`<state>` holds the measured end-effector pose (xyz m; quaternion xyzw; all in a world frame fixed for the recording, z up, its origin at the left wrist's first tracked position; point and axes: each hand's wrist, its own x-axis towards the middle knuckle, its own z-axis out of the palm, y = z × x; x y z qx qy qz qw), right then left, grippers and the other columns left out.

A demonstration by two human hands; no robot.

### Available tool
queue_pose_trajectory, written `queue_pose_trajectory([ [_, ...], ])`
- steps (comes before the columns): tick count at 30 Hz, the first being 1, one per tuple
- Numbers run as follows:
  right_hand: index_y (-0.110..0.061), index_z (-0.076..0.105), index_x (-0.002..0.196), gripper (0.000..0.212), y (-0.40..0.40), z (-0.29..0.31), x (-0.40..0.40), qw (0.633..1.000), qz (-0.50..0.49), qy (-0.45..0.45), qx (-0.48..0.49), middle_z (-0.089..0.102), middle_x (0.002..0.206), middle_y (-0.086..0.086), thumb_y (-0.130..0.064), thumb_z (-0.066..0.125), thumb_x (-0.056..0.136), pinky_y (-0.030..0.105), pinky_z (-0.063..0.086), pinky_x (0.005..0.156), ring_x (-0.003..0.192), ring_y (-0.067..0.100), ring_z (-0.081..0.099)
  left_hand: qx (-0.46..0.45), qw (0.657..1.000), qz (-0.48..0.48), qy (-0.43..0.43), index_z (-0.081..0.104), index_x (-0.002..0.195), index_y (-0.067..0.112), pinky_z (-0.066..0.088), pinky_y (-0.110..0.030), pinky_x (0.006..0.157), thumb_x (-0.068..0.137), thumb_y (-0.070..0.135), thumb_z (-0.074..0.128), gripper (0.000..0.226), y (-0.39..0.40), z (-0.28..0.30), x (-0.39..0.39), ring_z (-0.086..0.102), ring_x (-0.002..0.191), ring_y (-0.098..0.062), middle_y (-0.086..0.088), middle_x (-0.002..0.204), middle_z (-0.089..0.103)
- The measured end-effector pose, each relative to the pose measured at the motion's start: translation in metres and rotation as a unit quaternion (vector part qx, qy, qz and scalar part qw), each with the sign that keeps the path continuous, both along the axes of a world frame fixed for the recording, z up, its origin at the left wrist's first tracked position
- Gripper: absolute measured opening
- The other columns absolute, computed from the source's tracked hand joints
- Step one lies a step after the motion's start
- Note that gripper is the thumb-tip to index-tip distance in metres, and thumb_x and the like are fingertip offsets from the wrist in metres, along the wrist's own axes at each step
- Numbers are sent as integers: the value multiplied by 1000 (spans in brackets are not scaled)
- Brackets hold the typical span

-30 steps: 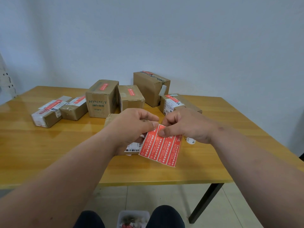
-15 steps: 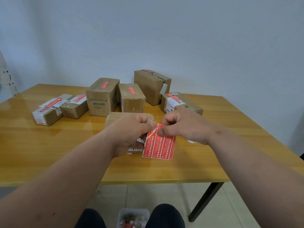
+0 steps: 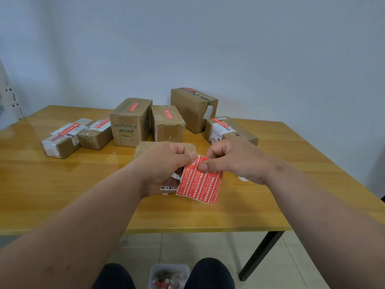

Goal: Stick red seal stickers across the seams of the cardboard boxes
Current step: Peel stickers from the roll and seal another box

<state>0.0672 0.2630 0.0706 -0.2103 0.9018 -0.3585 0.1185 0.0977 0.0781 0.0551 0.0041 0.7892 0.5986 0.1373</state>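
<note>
Across the wooden table six boxes wear red seals; I judge the nearest box remains, while my left hand and right hand both pinch the sticker sheet.

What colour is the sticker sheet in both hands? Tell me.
Red with white print, the sticker sheet shows best in the head view.

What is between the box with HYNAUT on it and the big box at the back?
In the head view, a smaller cardboard box with a red sticker on top.
</note>
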Motion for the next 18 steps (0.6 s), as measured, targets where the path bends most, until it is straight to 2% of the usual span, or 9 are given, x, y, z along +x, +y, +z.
queue_pose_trajectory([
  [3, -14, 74, 91, 40, 0, 0, 1, 999, -3, -34, -20, 77, 88, -1, -46, 78, 68, 33, 54, 91, 88, 14, 73, 12, 1000, 4, 9, 62, 104, 2, 57, -23, 61, 96, 34, 55, 35, 1, 0, 0, 74, 80, -18, -8, 86, 75],
  [9, -9, 75, 95, 28, -3, -1, -2, 999, -17, -42, 0, 77, 87, 0, -33, 77, 81, 34, 54, 93, 85, 13, 73, 8, 1000, -2, 16, 66, 102, 11, 57, -22, 59, 89, 43, 61, 35, 1, 3, 2, 74, 76, -13, -2, 81, 75],
  [12, -10, 75, 91, 24, -4, 0, -1, 999, -12, -38, 4, 77, 86, 0, -31, 78, 81, 30, 56, 86, 83, 12, 73, -9, 1000, -3, 8, 65, 100, 8, 56, -21, 56, 88, 32, 67, 27, 0, 2, 1, 74, 73, -11, -3, 81, 75],
  [18, -9, 75, 91, 26, -5, -3, 0, 999, -17, -27, 17, 77, 85, -1, -32, 78, 81, 28, 56, 84, 82, 11, 73, 36, 999, 14, 4, 65, 103, 3, 55, -20, 53, 88, 19, 68, 22, 0, 1, 2, 74, 70, -15, -6, 82, 74],
])
